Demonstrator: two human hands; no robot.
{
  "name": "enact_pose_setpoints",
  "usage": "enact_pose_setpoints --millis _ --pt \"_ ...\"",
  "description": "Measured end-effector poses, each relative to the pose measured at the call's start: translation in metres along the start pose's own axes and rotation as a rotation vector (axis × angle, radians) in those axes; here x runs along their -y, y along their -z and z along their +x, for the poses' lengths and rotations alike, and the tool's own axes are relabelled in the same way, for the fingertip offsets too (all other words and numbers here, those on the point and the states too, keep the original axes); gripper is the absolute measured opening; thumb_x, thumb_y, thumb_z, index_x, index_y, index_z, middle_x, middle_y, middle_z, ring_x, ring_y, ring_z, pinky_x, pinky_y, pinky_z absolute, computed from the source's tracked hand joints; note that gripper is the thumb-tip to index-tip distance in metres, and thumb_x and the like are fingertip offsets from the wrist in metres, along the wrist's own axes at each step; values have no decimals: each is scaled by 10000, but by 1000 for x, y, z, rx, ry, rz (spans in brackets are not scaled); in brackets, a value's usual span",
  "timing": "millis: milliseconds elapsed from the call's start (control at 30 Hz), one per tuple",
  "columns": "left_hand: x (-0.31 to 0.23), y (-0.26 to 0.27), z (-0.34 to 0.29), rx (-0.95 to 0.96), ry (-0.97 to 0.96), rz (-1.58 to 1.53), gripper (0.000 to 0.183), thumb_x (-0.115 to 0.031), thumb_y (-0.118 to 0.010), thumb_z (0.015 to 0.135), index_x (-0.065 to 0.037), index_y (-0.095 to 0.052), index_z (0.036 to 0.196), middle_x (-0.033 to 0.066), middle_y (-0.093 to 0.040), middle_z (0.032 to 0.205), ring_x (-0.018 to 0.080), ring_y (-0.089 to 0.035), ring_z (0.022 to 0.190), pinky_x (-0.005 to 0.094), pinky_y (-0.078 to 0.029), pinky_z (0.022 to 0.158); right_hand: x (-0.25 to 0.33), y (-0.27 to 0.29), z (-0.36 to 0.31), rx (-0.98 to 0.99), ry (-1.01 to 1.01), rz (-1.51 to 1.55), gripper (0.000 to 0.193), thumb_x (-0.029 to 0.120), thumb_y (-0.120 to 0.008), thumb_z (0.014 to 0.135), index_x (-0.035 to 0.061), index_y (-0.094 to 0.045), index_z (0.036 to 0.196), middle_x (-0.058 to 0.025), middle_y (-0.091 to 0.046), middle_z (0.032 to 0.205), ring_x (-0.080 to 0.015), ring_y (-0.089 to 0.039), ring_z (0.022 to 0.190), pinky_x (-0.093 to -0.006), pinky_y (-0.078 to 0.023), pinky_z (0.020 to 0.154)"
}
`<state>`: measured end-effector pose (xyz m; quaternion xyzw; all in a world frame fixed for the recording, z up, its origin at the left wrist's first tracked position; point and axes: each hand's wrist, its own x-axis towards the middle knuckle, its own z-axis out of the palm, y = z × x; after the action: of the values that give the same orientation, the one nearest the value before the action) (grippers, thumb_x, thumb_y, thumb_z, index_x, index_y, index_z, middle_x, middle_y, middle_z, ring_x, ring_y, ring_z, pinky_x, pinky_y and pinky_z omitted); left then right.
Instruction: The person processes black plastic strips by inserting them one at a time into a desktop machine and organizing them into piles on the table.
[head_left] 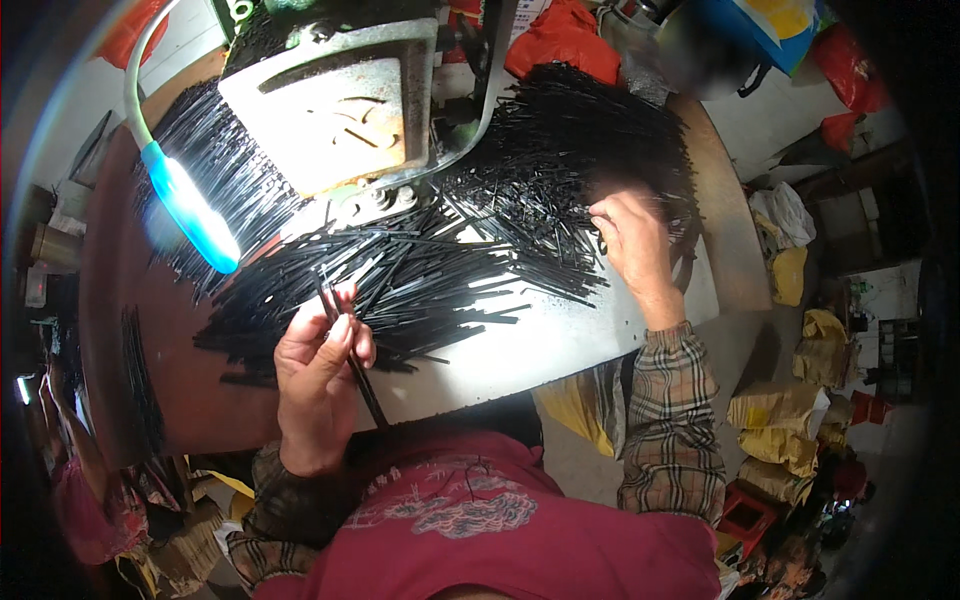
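Black strips (370, 290) cover much of the counter (200, 415), near a lit blue lamp (190, 210); yellow sacks (780, 405) crowd the right. The left hand (325, 365) has strip in its grip; the right hand's (637, 240), by the heap, I cannot tell.

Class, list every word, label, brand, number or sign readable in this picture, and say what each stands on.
None reads clearly enough to quote.
White sheet at the top edge: marks too small to read.
Machine plate: dark curved marks, no legible letters.
Maroon shirt: a pale printed picture, no readable words.
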<state>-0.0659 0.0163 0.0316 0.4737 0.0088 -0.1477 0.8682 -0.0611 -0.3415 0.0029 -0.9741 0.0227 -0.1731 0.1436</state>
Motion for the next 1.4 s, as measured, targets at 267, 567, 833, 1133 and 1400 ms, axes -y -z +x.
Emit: enact_pose_setpoints --millis 267,567,833,1133,1400 --pt "-6 6 16 71 44 257 315 -60 -580 871 17 -533 1173 41 -550 803 159 -594 673 273 -492 613 -1 12 7 84 138 -25 102 84 -623 837 77 -597 936 -57 -616 908 -241 -625 835 -343 -538 687" --pt "0 9 23 86 64 216 347 -25 -622 836 30 -532 1167 52 -577 790 165 -622 659 275 -516 618 -7 11 17 88 292 8 76 74 -635 819 61 -650 892 -50 -640 896 -226 -615 809 -327 -536 688" --pt "6 -2 45 61 5 200 340 -39 -606 859 35 -529 1182 51 -588 841 147 -631 673 216 -497 569 65 32 45 -30 459 -16 148 66 -628 826 86 -606 971 -47 -644 885 -208 -628 790 -303 -537 657" --pt "23 4 63 139 -77 142 352 -50 -589 861 33 -518 1195 35 -581 829 150 -638 712 219 -506 572 125 -47 50 78 440 334 194 67 -595 843 53 -637 1032 -123 -657 874 -272 -666 698 -336 -539 610" --pt "24 9 66 133 -96 93 342 -53 -592 867 38 -514 1188 46 -582 837 130 -620 690 234 -519 575 163 -55 32 140 -4 807 147 122 -657 860 11 -654 956 -41 -606 633 -50 -496 551 -238 -414 500"
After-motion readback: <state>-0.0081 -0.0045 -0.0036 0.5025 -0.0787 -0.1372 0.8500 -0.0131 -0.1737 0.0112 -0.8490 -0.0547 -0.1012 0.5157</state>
